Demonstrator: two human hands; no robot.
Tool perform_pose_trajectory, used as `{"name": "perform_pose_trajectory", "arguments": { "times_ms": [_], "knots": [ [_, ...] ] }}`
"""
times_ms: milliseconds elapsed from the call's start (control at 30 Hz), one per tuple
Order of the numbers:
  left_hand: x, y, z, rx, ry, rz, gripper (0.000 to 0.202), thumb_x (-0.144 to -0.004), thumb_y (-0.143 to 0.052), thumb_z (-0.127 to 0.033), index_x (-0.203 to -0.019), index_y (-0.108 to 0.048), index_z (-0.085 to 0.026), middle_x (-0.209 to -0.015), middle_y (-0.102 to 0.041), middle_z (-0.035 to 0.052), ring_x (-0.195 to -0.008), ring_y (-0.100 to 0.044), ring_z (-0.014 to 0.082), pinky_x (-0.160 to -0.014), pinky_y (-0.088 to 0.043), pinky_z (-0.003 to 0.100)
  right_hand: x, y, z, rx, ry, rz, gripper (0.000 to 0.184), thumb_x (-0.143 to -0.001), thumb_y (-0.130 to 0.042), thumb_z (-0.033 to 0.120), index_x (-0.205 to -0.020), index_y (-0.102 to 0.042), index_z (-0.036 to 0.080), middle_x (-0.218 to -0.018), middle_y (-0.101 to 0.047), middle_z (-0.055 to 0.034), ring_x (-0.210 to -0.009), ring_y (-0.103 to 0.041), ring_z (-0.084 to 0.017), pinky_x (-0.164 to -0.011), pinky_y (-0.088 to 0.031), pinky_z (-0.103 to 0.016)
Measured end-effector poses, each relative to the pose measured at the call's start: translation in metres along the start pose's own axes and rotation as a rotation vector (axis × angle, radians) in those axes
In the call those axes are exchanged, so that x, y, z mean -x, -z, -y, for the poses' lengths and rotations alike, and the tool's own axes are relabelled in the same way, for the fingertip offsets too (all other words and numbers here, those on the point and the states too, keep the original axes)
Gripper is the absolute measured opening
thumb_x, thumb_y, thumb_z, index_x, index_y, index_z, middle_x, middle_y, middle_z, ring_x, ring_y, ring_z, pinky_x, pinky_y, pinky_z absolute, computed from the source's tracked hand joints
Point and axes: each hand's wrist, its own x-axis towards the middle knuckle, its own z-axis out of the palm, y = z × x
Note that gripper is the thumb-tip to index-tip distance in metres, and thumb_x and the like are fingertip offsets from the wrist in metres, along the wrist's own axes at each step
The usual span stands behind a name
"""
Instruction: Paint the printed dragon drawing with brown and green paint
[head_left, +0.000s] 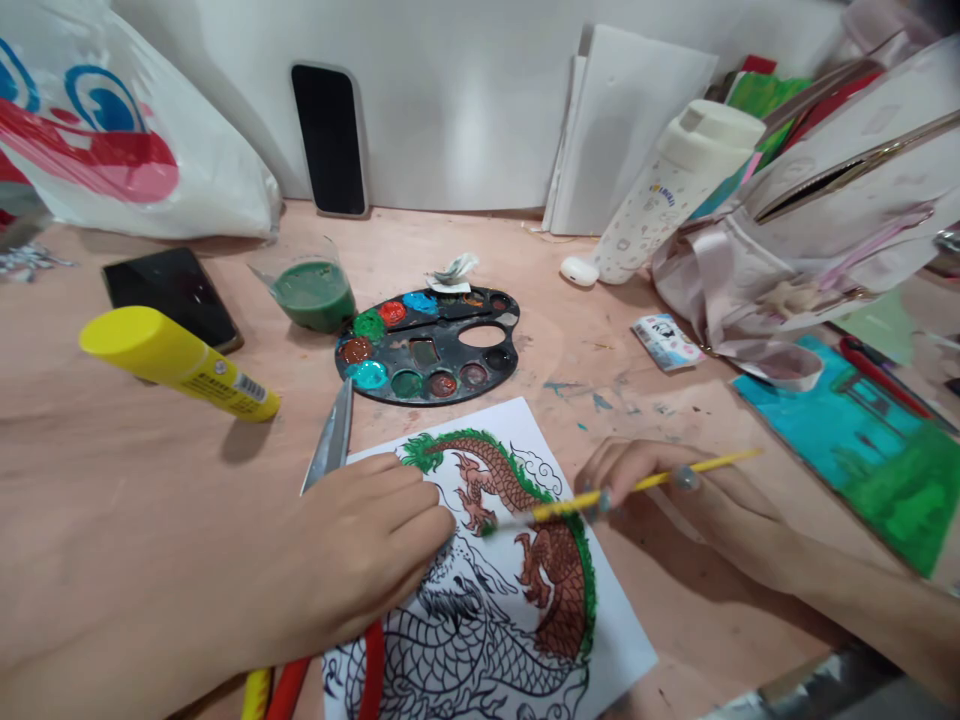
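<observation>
My left hand (360, 550) lies flat on a white sheet (611, 640) printed with a black-outlined dragon, its fingers resting near the dragon's green and brown painted body. My right hand (660, 490) grips a thin yellow paintbrush (645, 485), whose tip meets the brown-painted dragon near the middle of the sheet. Beside my left hand, a steel scissor blade (330, 440) sticks out. Its red handles (371, 675) show below my hand, and the middle of the scissors is hidden. A black paint palette (427, 385) with several colours sits just beyond the sheet.
A cup of green paint (311, 297), a yellow glue stick (176, 365) and a dark phone (172, 295) lie left of the palette. A water bottle (679, 190), pink bag (825, 210) and painted blue-green picture (877, 470) stand on the right.
</observation>
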Motion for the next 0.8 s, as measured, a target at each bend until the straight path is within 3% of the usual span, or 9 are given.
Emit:
{"name": "perform_pose_trajectory", "arguments": {
  "times_ms": [133, 233, 367, 600, 800],
  "knots": [
    [0.001, 0.0, 0.0, -0.012, -0.005, -0.01, 0.031, -0.102, -0.025, -0.011, -0.102, -0.055, -0.017, -0.084, -0.057, 0.0045, -0.078, -0.046, 0.0212, -0.069, -0.033, 0.038, -0.001, 0.003, 0.003, 0.002, 0.056, 0.033, 0.044, -0.101, -0.043, 0.053, -0.088, -0.07, 0.021, -0.074, -0.058, -0.0058, -0.073, -0.058, -0.022, -0.067, -0.049, -0.037],
    [0.001, -0.001, 0.0, -0.008, -0.002, -0.005, 0.032, -0.102, -0.024, -0.011, -0.101, -0.056, -0.017, -0.084, -0.055, 0.0039, -0.078, -0.045, 0.0214, -0.069, -0.033, 0.038, -0.002, 0.005, 0.008, 0.005, 0.146, -0.151, 0.034, -0.1, -0.049, 0.046, -0.079, -0.063, 0.023, -0.069, -0.049, -0.0014, -0.06, -0.048, -0.018, -0.051, -0.038, -0.032],
    [0.001, -0.002, 0.0, -0.005, -0.004, -0.017, 0.03, -0.102, -0.025, -0.011, -0.1, -0.055, -0.017, -0.083, -0.053, 0.0033, -0.077, -0.044, 0.0211, -0.069, -0.033, 0.037, -0.002, 0.004, 0.014, 0.088, 0.298, -0.33, 0.037, -0.098, -0.054, 0.046, -0.067, -0.058, 0.025, -0.056, -0.033, 0.001, -0.053, -0.032, -0.018, -0.048, -0.022, -0.034],
    [0.002, -0.008, 0.003, 0.01, -0.027, -0.075, 0.029, -0.101, -0.026, -0.011, -0.098, -0.054, -0.017, -0.081, -0.053, 0.0037, -0.075, -0.044, 0.0216, -0.067, -0.03, 0.037, 0.003, 0.002, 0.017, 0.276, 0.351, -0.334, 0.04, -0.099, -0.051, 0.049, -0.068, -0.057, 0.024, -0.057, -0.039, 0.0005, -0.054, -0.037, -0.017, -0.052, -0.028, -0.035],
    [0.0, -0.003, 0.001, 0.004, -0.014, -0.032, 0.029, -0.1, -0.027, -0.009, -0.099, -0.054, -0.017, -0.082, -0.054, 0.0035, -0.076, -0.044, 0.0215, -0.068, -0.031, 0.037, -0.002, 0.001, 0.015, 0.321, 0.313, -0.312, 0.039, -0.1, -0.049, 0.047, -0.07, -0.057, 0.023, -0.061, -0.043, -0.0012, -0.058, -0.042, -0.019, -0.053, -0.032, -0.035]
  ]
}}
